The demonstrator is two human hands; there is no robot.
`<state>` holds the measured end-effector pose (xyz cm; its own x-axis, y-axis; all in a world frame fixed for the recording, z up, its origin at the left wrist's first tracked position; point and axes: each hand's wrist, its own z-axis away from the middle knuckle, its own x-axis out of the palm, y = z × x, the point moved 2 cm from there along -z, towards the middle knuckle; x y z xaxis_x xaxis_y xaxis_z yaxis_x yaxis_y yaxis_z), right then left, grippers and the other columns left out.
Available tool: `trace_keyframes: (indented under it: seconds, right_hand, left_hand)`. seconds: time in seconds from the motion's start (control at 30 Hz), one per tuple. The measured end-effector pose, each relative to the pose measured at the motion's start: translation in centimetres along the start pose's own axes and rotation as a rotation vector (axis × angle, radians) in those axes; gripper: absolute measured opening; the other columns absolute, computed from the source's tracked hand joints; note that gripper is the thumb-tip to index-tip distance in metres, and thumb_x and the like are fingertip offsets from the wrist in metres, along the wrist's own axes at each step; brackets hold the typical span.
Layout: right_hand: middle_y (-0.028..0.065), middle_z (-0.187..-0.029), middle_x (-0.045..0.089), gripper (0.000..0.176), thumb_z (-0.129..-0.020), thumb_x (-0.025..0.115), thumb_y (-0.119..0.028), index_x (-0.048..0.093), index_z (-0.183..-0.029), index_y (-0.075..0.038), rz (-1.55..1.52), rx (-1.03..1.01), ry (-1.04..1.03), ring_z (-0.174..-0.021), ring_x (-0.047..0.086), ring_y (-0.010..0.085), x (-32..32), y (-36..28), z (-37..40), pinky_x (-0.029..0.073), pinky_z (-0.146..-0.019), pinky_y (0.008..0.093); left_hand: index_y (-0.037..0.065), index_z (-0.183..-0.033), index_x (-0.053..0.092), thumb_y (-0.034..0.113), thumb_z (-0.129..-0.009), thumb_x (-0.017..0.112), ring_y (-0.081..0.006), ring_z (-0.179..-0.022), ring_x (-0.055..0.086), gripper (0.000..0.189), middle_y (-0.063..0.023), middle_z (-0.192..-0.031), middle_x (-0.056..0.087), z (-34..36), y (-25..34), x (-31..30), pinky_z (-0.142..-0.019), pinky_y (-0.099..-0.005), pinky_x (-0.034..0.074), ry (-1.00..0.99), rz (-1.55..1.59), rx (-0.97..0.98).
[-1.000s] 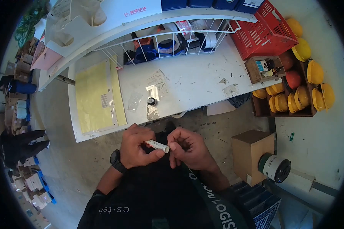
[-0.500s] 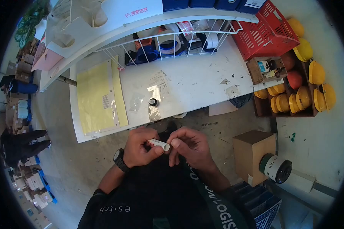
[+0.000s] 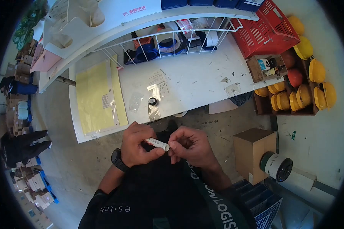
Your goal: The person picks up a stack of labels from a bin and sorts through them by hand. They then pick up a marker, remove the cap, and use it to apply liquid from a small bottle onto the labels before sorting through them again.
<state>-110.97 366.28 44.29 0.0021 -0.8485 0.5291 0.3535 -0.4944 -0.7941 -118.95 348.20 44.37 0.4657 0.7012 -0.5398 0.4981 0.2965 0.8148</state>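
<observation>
In the head view, the left hand (image 3: 138, 144), near the frame's centre, grips a white tube (image 3: 157, 144) with red print, its open end pointing right. The right hand (image 3: 193, 147), just right of it, has thumb and fingertips bunched at that end; whether they pinch anything cannot be told. Above, on the white table (image 3: 202, 78), stands a small black-topped bottle (image 3: 153, 101); yellow sheets (image 3: 93, 101) lie at centre left, and a red plastic crate (image 3: 252, 40) sits upper right.

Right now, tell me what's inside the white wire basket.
The wire basket holds a tape roll, a blue object and a red-and-white item. The shelf above covers the back; anything there is hidden.
</observation>
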Motion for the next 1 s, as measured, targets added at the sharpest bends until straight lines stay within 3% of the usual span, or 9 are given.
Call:
trace_keyframes:
  seconds: [0.33,0.53,0.83,0.9,1.0]
  right_hand:
    - [0.0030,-0.074,0.061,0.010,-0.098,0.057,-0.009,0.054,-0.100,0.001,0.075,0.046,-0.163,-0.059,0.065,0.0101,0.0,-0.6,0.2,0.050,-0.051,0.0209]
    - [0.0095,-0.082,0.067,0.012,-0.098,0.058,-0.009,0.059,-0.102,0.003,0.076,0.014,-0.123,-0.065,0.070,0.0147,0.0,-1.1,0.9,0.052,-0.051,0.0217]
    - [0.0159,-0.087,0.071,0.011,-0.094,0.065,-0.004,0.064,-0.100,0.006,0.057,0.061,-0.198,-0.076,0.073,0.0195,-0.5,-1.2,1.1,0.058,-0.061,0.0255]
    - [0.0089,-0.085,0.071,0.014,-0.091,0.069,-0.011,0.068,-0.098,0.001,0.005,0.131,-0.208,-0.076,0.069,0.0120,-0.5,-1.2,1.2,0.054,-0.069,0.0241]
    - [0.0092,-0.086,0.072,0.013,-0.091,0.070,-0.010,0.068,-0.098,0.001,0.013,0.140,-0.229,-0.079,0.069,0.0119,-0.2,-1.4,1.3,0.054,-0.074,0.0252]
  left_hand:
    - [0.011,-0.065,0.060,0.058,-0.063,0.080,-0.0194,-0.054,0.044,0.051,-0.0009,-0.059,0.046,-0.2,0.5,-0.9,-0.059,-0.0346,0.029,0.026,-0.224,0.201]
    - [0.012,-0.066,0.061,0.060,-0.060,0.081,-0.0181,-0.055,0.042,0.052,0.0006,-0.061,0.046,-0.3,0.9,-1.0,-0.061,-0.0340,0.029,0.042,-0.262,0.264]
    - [0.014,-0.065,0.062,0.061,-0.056,0.082,-0.0170,-0.057,0.041,0.052,0.0019,-0.061,0.045,-0.4,1.3,-1.5,-0.061,-0.0335,0.029,0.011,-0.287,0.322]
    - [0.015,-0.065,0.062,0.061,-0.056,0.082,-0.0166,-0.056,0.041,0.052,0.0024,-0.061,0.045,-0.5,1.4,-1.6,-0.061,-0.0333,0.029,-0.004,-0.283,0.330]
    - [0.015,-0.065,0.062,0.060,-0.055,0.083,-0.0159,-0.056,0.041,0.050,0.0033,-0.061,0.045,-0.6,1.7,-1.8,-0.061,-0.0332,0.028,-0.032,-0.261,0.337]
